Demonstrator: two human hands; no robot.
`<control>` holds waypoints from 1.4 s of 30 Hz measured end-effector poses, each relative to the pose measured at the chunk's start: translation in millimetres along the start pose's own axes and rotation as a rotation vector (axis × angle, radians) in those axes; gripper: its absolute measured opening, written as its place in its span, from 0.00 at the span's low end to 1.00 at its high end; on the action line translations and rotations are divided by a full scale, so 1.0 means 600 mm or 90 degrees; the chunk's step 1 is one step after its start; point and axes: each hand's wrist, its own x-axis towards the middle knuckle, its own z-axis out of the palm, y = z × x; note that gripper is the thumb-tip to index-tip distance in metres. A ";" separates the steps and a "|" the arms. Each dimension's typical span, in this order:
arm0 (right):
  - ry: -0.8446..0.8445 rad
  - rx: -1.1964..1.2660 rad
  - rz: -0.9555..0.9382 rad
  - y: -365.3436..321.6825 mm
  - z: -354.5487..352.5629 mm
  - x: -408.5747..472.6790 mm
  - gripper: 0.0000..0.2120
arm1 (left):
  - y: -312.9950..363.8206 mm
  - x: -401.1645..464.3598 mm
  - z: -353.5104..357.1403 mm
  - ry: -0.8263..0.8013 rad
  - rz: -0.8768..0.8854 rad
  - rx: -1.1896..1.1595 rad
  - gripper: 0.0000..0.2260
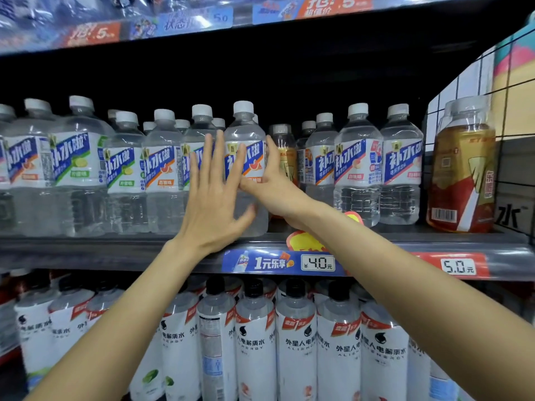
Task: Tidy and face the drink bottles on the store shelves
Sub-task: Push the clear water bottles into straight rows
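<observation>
1. On the middle shelf (115,247), both hands met at one clear bottle (246,169) with a blue-and-orange label, which stood at the front edge, roughly mid-row, its label facing out.
2. The left hand (211,198) lay flat against the bottle's front, fingers straight and spread, thumb low on the body; it pressed rather than gripped.
3. The right hand (269,178) cupped the bottle's right side, fingers bent round toward the back and thumb across the label, so it held the bottle.
4. Judged from this, the step in hand was squaring that one bottle into line with its neighbours.
5. To the left, the front row of clear bottles (81,169) already stood mostly label-forward, though one or two looked turned a little and the row front was uneven.
6. To the right, three clear bottles (359,169) faced out well, with a barcode side showing on the nearest of them.
7. A small amber bottle (282,157) sat back in the gap just right of the held bottle, out of place among the clear ones; it probably needed moving.
8. The large amber bottle (463,169) at the far right faced forward.
9. On the lower shelf, the white-labelled bottles (295,342) stood closely packed, but several labels were turned aside, so that row seemed untouched.
10. The task looked about midway at best.
</observation>
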 end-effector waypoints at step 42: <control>0.212 -0.583 -0.163 -0.029 -0.150 0.042 0.42 | 0.017 0.019 0.018 -0.007 -0.010 0.072 0.38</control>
